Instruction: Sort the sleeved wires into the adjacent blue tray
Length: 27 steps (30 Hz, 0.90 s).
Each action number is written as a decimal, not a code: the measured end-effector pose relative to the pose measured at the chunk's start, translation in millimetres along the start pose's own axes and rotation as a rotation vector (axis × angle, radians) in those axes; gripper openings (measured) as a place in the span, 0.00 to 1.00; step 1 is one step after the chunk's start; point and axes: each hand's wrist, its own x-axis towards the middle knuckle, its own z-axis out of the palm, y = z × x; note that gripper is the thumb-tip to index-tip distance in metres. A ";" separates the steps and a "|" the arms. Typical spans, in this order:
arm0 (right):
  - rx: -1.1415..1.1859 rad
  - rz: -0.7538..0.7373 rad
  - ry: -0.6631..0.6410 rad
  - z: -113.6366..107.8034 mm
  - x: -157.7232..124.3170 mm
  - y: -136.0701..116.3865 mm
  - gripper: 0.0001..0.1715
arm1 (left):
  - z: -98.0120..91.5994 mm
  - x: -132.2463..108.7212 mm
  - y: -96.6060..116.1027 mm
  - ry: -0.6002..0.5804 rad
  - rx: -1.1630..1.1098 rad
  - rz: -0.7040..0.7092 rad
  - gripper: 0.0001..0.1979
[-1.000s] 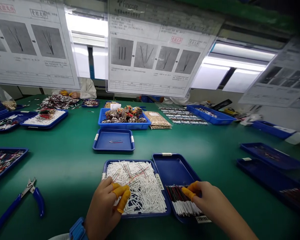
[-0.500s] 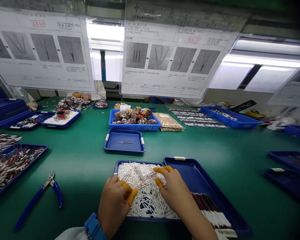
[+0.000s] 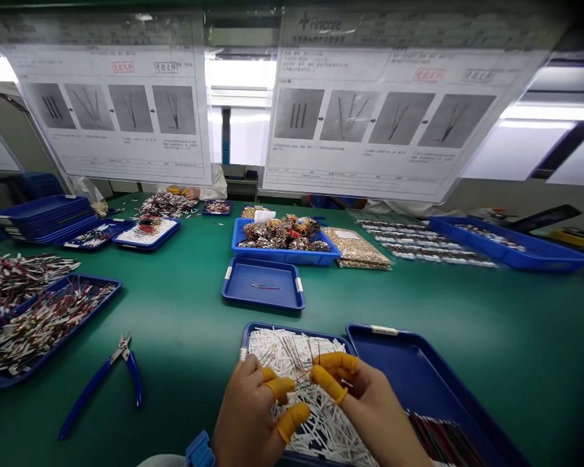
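Over a blue tray (image 3: 299, 329) full of short white tubes (image 3: 328, 415), both my hands wear yellow finger cots. My right hand (image 3: 365, 389) pinches thin dark and reddish wires between thumb and index finger; their ends reach toward my left hand. My left hand (image 3: 257, 405) is beside it on the left, thumb and index finger apart, with the inside of its palm hidden. Several loose thin wires (image 3: 292, 353) lie on the tubes just behind the fingertips. Adjoining on the right is a second blue tray (image 3: 418, 370), with a row of dark red and black wires (image 3: 442, 434) at its near end.
Blue-handled cutters (image 3: 100, 383) lie to the left. Beyond them are trays heaped with wire pieces (image 3: 58, 318). A small blue tray (image 3: 263, 298) holds a few wires. Behind it stands a blue bin (image 3: 285, 254) of wire bundles. Printed sheets (image 3: 370, 162) hang above; a co-worker's hands (image 3: 185, 192) show far off.
The view has shifted, so everything sits lower and further right. My left thumb and index finger have parted. My right thumb and index finger have closed on the wires, nearer my left hand.
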 end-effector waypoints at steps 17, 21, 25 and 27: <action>0.314 0.025 0.167 2.0 -3.3 17.1 0.16 | -6.3 2.5 0.6 0.062 -0.429 -0.001 0.16; 0.103 -0.151 0.114 2.8 -1.6 4.8 0.13 | -7.6 1.9 2.0 0.056 -0.431 0.036 0.15; 0.068 -0.177 0.122 7.0 -3.8 9.3 0.12 | -7.6 3.3 2.8 0.031 -0.440 0.008 0.13; 0.064 -0.122 0.217 2.6 -3.4 18.3 0.13 | -7.6 4.6 3.0 -0.003 -0.435 -0.014 0.11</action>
